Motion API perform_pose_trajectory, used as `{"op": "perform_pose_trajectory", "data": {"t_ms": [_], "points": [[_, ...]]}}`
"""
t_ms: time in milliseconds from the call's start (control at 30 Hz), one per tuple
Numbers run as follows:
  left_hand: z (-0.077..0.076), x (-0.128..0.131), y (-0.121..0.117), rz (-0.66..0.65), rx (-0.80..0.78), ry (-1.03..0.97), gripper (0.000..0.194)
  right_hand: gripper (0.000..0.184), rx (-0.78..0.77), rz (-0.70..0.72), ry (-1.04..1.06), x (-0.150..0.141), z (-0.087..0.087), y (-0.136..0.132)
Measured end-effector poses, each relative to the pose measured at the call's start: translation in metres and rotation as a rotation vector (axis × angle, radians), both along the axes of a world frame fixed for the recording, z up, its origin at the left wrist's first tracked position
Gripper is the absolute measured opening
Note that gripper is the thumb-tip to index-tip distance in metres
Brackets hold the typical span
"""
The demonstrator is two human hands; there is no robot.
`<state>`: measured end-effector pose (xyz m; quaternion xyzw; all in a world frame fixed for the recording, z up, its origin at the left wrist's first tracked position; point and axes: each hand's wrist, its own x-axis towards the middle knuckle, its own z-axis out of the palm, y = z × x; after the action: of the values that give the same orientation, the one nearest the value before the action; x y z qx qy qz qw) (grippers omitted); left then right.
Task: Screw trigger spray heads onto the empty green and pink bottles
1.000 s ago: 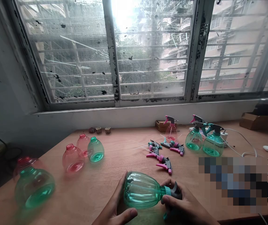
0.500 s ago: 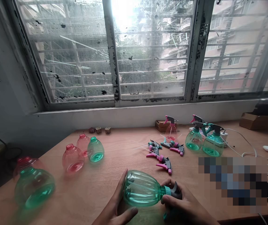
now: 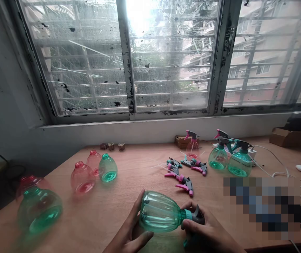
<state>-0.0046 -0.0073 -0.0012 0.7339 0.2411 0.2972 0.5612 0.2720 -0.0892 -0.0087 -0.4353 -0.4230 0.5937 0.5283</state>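
Barely shifted from a second ago, the green bottle lies sideways between the left hand, cupped around its base, and the right hand, grasping its spray head.

Left: you have three red bottles, two green bottles, all without spray heads. Near you: one green spray bottle. Far right: two green spray bottles, one red spray bottle, one pink-triggered sprayer, lower part hidden. Loose spray heads overlap; you can count five: three pink, two teal. Far: three small blocks, two cardboard boxes.
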Motion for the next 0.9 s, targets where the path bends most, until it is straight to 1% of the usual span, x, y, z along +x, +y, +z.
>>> {"op": "perform_pose_trajectory", "data": {"t_ms": [133,233,367,533,700,900], "points": [[-0.0019,-0.0032,0.0009,0.035,0.035,0.069,0.096,0.052,-0.003,0.001,-0.012,0.0006,0.0011,0.0001],[-0.0026,-0.0050,0.0013,0.047,0.009,0.084,0.097,0.051,-0.013,0.010,-0.013,0.0008,0.0013,0.0003],[-0.0003,-0.0038,0.0004,0.030,-0.052,0.053,0.093,0.051,-0.022,0.008,-0.010,0.0005,0.0014,0.0001],[0.0001,-0.0003,0.0005,0.006,-0.023,-0.012,0.090,0.051,-0.006,-0.007,-0.041,0.0000,0.0032,-0.0006],[-0.0008,0.0013,0.0015,-0.015,-0.058,-0.056,0.090,0.051,0.003,0.000,-0.041,0.0004,0.0023,-0.0004],[-0.0009,-0.0016,0.0013,0.006,0.003,0.033,0.093,0.051,0.019,-0.009,-0.067,0.0004,0.0025,-0.0001]]}}
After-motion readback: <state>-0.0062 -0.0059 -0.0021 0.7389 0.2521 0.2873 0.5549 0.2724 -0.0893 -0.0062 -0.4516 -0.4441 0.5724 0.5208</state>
